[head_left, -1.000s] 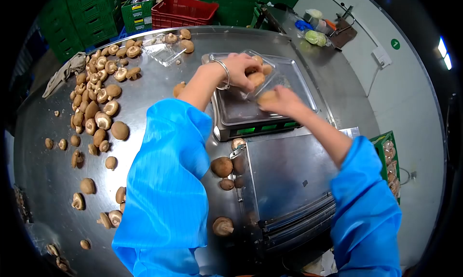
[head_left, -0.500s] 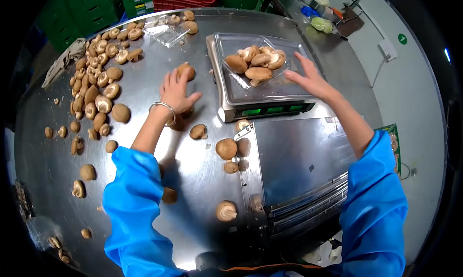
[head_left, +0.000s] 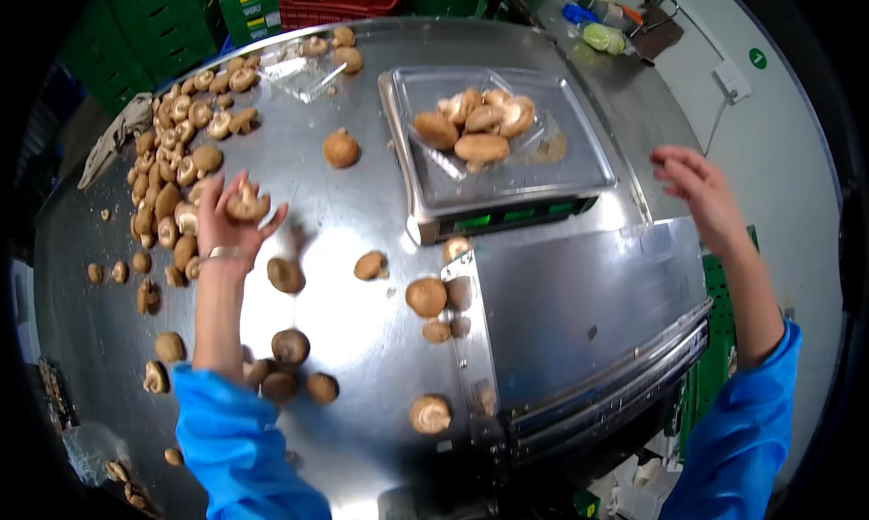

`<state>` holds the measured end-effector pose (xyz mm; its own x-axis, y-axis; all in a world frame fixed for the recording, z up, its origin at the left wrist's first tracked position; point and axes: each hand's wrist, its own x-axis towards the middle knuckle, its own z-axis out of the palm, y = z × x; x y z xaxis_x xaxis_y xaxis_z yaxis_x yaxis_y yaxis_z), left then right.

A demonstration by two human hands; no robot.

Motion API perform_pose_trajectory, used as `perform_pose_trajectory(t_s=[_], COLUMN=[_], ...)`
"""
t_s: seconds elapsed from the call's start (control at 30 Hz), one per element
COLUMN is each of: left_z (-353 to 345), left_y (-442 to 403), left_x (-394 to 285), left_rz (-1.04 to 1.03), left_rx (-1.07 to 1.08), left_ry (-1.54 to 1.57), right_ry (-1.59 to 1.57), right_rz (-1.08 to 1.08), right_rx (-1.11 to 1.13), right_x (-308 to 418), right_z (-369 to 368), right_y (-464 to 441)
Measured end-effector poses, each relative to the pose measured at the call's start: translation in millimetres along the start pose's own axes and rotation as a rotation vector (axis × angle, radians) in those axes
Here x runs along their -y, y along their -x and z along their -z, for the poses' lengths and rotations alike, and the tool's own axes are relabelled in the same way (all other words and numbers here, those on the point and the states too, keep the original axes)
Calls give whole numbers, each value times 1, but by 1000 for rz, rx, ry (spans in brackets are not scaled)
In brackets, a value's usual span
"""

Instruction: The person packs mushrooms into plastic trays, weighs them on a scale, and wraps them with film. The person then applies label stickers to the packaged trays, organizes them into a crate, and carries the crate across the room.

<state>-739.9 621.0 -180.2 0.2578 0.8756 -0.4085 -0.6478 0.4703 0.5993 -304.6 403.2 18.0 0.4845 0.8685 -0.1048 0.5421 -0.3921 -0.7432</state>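
My left hand [head_left: 222,235], palm turned up with a bracelet at the wrist, holds a shiitake mushroom [head_left: 248,205] above the steel table. Just beyond it lies a heap of brown shiitake mushrooms [head_left: 167,190]. My right hand [head_left: 701,194] is in the air right of the scale, fingers loosely bent and apart, with nothing visible in it. Between the hands stands a digital scale [head_left: 584,162] with green displays. On its pan rests a clear plastic tray [head_left: 444,164] holding several shiitake mushrooms [head_left: 482,147].
Loose mushrooms [head_left: 341,148] lie scattered over the steel table [head_left: 362,212]. A steel wrapping machine [head_left: 579,312] adjoins the scale's near side. Another clear tray [head_left: 303,78] and a cloth [head_left: 118,135] lie at the far edge. Green crates [head_left: 145,31] and a red crate [head_left: 339,0] stand behind.
My left hand has moved left from the table's middle and turned up with a mushroom in it. My right hand has moved right, away from the scale. Several mushrooms have come into view.
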Motion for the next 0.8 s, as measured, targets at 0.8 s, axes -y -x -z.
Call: perform_pose_trajectory(t_s=[0.8], left_z=[-92], left_y=[62], left_x=[82], left_rz=[-18], left_rx=[186], left_ry=[-528], right_ry=[188], right_rz=[-7], right_rx=[23], right_x=[-53], right_z=[-14], right_y=[-17])
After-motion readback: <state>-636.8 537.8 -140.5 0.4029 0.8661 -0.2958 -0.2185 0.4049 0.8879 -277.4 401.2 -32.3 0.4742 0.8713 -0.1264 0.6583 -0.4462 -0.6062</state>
